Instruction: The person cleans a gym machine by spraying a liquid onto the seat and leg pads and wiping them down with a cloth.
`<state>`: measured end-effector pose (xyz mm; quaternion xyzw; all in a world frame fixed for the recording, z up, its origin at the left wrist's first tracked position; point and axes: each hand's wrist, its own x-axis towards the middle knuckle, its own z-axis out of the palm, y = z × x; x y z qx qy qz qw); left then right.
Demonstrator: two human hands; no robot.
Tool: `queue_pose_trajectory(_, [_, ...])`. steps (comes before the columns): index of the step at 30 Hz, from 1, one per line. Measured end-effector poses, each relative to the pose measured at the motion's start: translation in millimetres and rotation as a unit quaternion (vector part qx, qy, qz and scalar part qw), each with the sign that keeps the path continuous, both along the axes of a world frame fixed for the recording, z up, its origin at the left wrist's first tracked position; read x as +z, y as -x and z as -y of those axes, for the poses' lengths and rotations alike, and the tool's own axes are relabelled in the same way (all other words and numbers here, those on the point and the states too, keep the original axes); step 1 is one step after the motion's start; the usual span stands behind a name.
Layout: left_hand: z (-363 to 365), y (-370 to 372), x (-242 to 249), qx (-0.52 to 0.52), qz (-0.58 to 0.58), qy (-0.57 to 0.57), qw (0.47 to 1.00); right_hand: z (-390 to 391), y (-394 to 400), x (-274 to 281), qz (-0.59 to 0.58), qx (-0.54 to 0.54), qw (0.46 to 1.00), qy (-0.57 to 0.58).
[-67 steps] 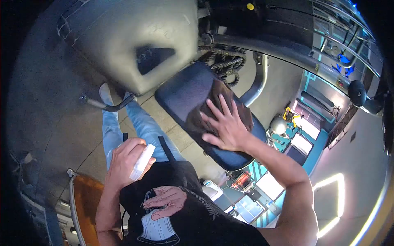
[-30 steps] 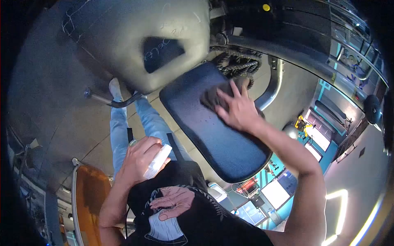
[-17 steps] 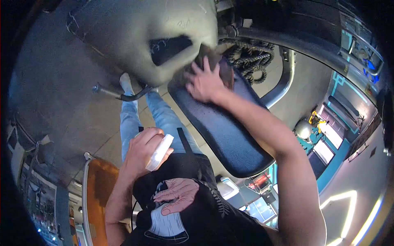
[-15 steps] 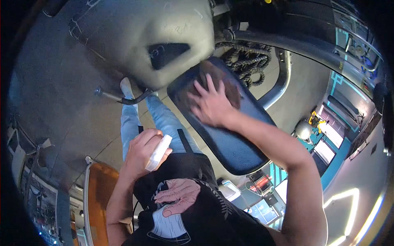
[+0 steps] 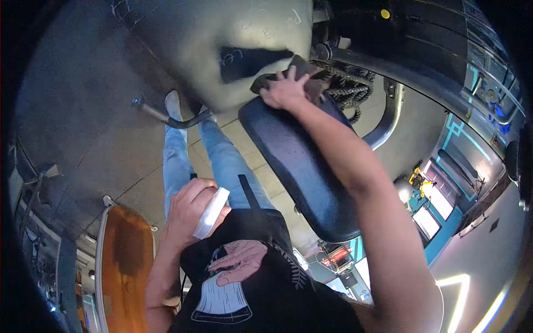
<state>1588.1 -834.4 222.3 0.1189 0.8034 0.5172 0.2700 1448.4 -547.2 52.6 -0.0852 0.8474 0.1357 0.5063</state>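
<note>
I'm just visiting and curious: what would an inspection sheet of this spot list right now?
Surface: dark blue padded seat, tilted, bare along its length.
Job's things: dark cloth at the seat's far end; white spray bottle.
Clutter: nothing seen on the seat.
Hands: right hand presses the cloth; left hand grips the bottle.
Cables: coiled black rope behind the seat.
Surroundings: tiled floor, grey metal frame, orange chair.

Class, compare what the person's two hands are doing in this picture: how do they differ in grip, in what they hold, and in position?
The left hand is curled round a white spray bottle, near the body; the right hand lies flat with fingers spread on a dark cloth, arm stretched out to the far end of the blue padded seat. Both are bare.
</note>
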Motion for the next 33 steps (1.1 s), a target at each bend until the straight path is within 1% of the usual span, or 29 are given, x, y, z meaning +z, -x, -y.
queue_pose_trajectory(1, [2.8, -2.5, 2.0, 0.005, 0.006, 0.002, 1.000, 15.5, -2.3, -7.5, 0.029, 0.004, 1.000, -0.010])
queue_pose_trajectory(2, [3.8, -3.0, 4.1, 0.009, 0.007, 0.003, 1.000, 23.3, -9.3, -2.9, 0.027, -0.001, 1.000, 0.016])
queue_pose_trajectory(4, [8.8, -5.7, 6.2, 0.017, -0.007, -0.005, 1.000, 26.7, -31.5, 19.7, 0.008, 0.035, 0.997, 0.063])
queue_pose_trajectory(5, [10.0, -4.6, 6.8, 0.018, -0.020, -0.011, 1.000, 27.0, -44.9, 41.9, -0.002, 0.045, 0.995, 0.090])
queue_pose_trajectory(7, [9.6, 0.1, 12.7, 0.012, -0.034, -0.020, 0.999, 15.8, -82.2, 89.1, -0.014, 0.060, 0.982, 0.180])
queue_pose_trajectory(9, [8.4, 9.7, 24.2, -0.009, -0.052, -0.016, 0.998, 1.7, -107.4, 163.8, -0.031, 0.088, 0.975, 0.201])
queue_pose_trajectory(11, [6.6, 25.7, 38.1, -0.044, -0.067, -0.019, 0.997, -17.0, -118.6, 230.9, -0.030, 0.032, 0.985, 0.165])
queue_pose_trajectory(13, [3.1, 39.9, 49.5, -0.077, -0.065, -0.022, 0.995, -42.2, -131.6, 279.3, -0.074, -0.010, 0.994, 0.079])
queue_pose_trajectory(15, [0.8, 53.5, 57.4, -0.109, -0.046, -0.027, 0.993, -61.3, -127.7, 312.8, -0.129, -0.061, 0.989, -0.037])
queue_pose_trajectory(16, [-2.2, 62.6, 61.3, -0.127, -0.056, -0.047, 0.989, -73.6, -129.3, 315.7, -0.170, -0.127, 0.975, -0.066])
queue_pose_trajectory(17, [-3.6, 71.4, 64.8, -0.146, -0.062, -0.067, 0.985, -81.7, -130.9, 316.7, -0.208, -0.193, 0.954, -0.095])
queue_pose_trajectory(18, [-3.3, 79.0, 68.2, -0.164, -0.066, -0.086, 0.981, -80.9, -133.0, 316.4, -0.234, -0.238, 0.938, -0.089])
queue_pose_trajectory(21, [9.4, 96.2, 62.7, -0.232, -0.131, -0.093, 0.959, -50.4, -159.6, 311.8, -0.354, -0.326, 0.873, -0.077])
queue_pose_trajectory(22, [15.5, 103.9, 61.6, -0.246, -0.165, -0.108, 0.949, -33.8, -170.9, 312.8, -0.418, -0.355, 0.832, -0.084])
queue_pose_trajectory(23, [22.7, 111.9, 63.2, -0.257, -0.157, -0.109, 0.947, -11.0, -180.0, 314.4, -0.464, -0.410, 0.781, -0.082])
queue_pose_trajectory(25, [42.9, 127.5, 67.0, -0.275, -0.142, -0.112, 0.944, 30.7, -208.3, 283.0, -0.591, -0.355, 0.711, -0.140])
queue_pose_trajectory(26, [53.5, 136.8, 68.7, -0.288, -0.138, -0.113, 0.941, 55.5, -215.1, 271.2, -0.612, -0.377, 0.678, -0.157])
queue_pose_trajectory(28, [81.1, 153.1, 71.3, -0.324, -0.135, -0.114, 0.929, 64.4, -216.2, 260.5, -0.655, -0.376, 0.633, -0.171])
queue_pose_trajectory(29, [93.1, 161.0, 73.9, -0.339, -0.137, -0.115, 0.924, 55.3, -213.5, 259.3, -0.678, -0.372, 0.609, -0.175])
queue_pose_trajectory(31, [114.7, 176.5, 79.3, -0.361, -0.136, -0.104, 0.917, 14.4, -203.8, 257.1, -0.676, -0.435, 0.559, -0.204])
queue_pose_trajectory(33, [132.9, 187.0, 82.6, -0.384, -0.142, -0.083, 0.908, -24.2, -184.1, 285.4, -0.561, -0.642, 0.504, -0.141])
